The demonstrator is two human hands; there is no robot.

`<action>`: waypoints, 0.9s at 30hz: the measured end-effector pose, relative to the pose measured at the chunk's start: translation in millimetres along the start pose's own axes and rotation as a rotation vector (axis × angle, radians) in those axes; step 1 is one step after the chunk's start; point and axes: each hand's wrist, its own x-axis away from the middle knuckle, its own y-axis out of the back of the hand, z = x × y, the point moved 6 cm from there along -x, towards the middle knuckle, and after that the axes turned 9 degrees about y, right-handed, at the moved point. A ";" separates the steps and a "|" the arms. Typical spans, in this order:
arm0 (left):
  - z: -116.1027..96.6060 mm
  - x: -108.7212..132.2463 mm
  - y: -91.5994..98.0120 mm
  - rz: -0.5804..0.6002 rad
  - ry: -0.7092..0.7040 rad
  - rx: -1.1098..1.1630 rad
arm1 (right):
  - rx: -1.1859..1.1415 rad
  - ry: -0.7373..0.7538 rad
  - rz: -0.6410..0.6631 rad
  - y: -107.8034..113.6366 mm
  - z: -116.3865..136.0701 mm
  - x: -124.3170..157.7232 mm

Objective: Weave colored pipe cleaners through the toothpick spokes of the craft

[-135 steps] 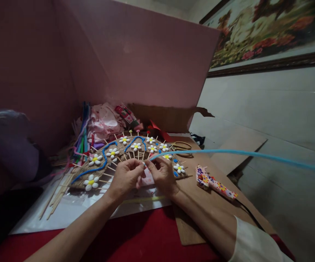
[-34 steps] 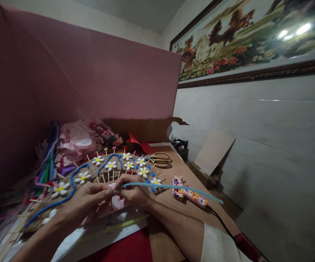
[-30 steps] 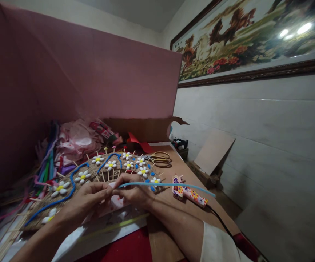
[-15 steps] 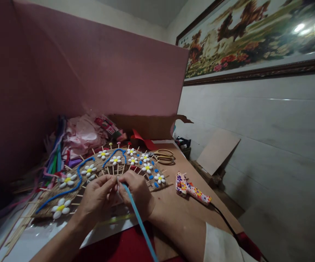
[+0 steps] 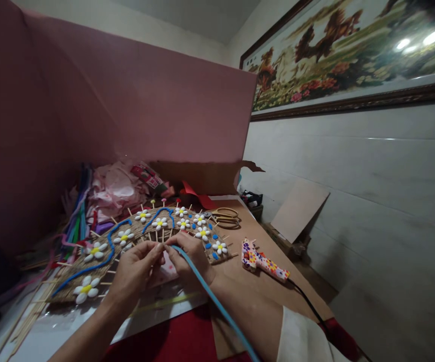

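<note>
A long light-blue pipe cleaner (image 5: 217, 304) runs from my fingertips down across my right forearm and out at the bottom. My right hand (image 5: 193, 259) is closed, pinching it close to its end. My left hand (image 5: 136, 266) is closed in a pinch at that same end, fingertips nearly touching the right ones; the tip itself is hidden. Just beyond both hands lies an arch-shaped twine-wrapped panel (image 5: 70, 289) with thin sticks poking out along its edges. White-petalled flowers (image 5: 86, 289) with yellow centres, blue wavy lines (image 5: 108, 254) and blue dots decorate it.
On the brown board (image 5: 247, 296) to the right lie a flower-patterned glue gun (image 5: 264, 261) with a black cord and gold-handled scissors (image 5: 225, 217). Behind the arch are crumpled pink material (image 5: 115, 183) and coloured strands (image 5: 80, 211). Thin sticks (image 5: 25, 327) lie at left.
The loose length of pipe cleaner has swung to the right, now crossing my right wrist. My right fingers have shifted slightly on it, and both hands stay together. The view has moved a little.
</note>
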 end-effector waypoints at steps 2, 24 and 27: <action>-2.4 -2.6 3.8 0.000 0.006 -0.070 | -0.021 -0.015 0.017 0.8 -3.6 -1.1; -17.3 -5.0 11.1 0.141 -0.060 -0.317 | -0.820 -0.684 0.167 -22.7 -36.5 12.7; -18.2 -5.0 10.5 0.139 -0.096 -0.316 | -0.888 -0.741 0.143 -25.0 -31.6 12.8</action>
